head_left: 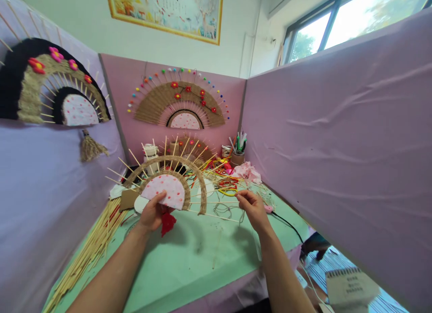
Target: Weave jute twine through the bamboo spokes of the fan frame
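Note:
My left hand (150,214) is closed on the lower edge of a half-round fan (170,190). The fan has a pale pink centre with red spots, bamboo sticks spreading outward, and two bands of brown twine woven round them. A red tassel (168,223) hangs below the centre. My right hand (252,207) is at the tips of the lowest sticks on the fan's right side, thumb and forefinger pinched together. What they pinch is too small to make out. A thin grey cord (224,209) lies looped on the table and runs near these fingers.
Loose bamboo sticks (91,245) lie along the left of the green table (189,268). Coloured cords (226,182), pink cloth (248,171) and a pot of tools (238,158) crowd the back. A pink-handled tool (268,209) with a black cable lies right. Finished fans hang on the partitions.

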Demonstrator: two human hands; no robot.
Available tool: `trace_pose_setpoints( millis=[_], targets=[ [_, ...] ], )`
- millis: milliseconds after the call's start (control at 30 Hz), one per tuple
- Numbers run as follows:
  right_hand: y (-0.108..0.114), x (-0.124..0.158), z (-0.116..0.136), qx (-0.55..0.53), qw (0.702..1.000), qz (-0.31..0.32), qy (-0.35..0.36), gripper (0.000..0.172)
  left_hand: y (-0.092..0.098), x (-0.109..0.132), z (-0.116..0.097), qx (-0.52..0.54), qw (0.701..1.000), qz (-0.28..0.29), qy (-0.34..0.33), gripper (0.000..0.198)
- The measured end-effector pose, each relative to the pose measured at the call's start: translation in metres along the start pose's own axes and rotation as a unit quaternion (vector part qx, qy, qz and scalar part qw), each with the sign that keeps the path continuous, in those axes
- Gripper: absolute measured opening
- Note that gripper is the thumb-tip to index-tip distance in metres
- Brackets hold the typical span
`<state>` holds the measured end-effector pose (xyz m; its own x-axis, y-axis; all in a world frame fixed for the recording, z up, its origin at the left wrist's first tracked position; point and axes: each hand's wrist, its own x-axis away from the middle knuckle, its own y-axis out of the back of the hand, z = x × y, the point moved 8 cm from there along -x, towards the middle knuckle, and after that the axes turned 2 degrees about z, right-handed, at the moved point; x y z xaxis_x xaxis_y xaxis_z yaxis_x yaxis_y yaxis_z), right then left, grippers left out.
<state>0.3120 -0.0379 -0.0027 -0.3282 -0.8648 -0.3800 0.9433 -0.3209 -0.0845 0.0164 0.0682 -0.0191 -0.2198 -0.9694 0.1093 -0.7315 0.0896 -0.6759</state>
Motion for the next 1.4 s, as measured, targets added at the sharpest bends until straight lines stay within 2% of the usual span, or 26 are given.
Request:
trace_pose_setpoints(
  millis=[300,567,900,1200,1400],
  targets=[
    [0.013,0.002,0.015,0.006,0.999,-0.047,0.013,0.026,-0.001,-0.002,0.005,-0.042,0.999,0.006,0.001,0.013],
    [0.003,0.004,0.017,0.012,1.000,-0.010,0.020,0.022,0.004,-0.007,0.004,-0.030,0.999,0.004,-0.011,0.014],
    [-0.024,0.006,-0.003,0.024,0.998,0.052,-0.012,0.028,0.006,-0.009,0.002,0.001,1.000,0.010,-0.025,0.015],
    [-0.063,0.018,-0.012,0.048,0.989,0.137,-0.022,0.041,-0.002,-0.004,0.000,0.014,1.000,0.005,-0.026,0.014],
    [-0.074,0.025,-0.011,0.060,0.985,0.163,-0.017,0.036,-0.005,0.000,0.001,0.001,1.000,0.014,-0.022,0.021]
  ],
)
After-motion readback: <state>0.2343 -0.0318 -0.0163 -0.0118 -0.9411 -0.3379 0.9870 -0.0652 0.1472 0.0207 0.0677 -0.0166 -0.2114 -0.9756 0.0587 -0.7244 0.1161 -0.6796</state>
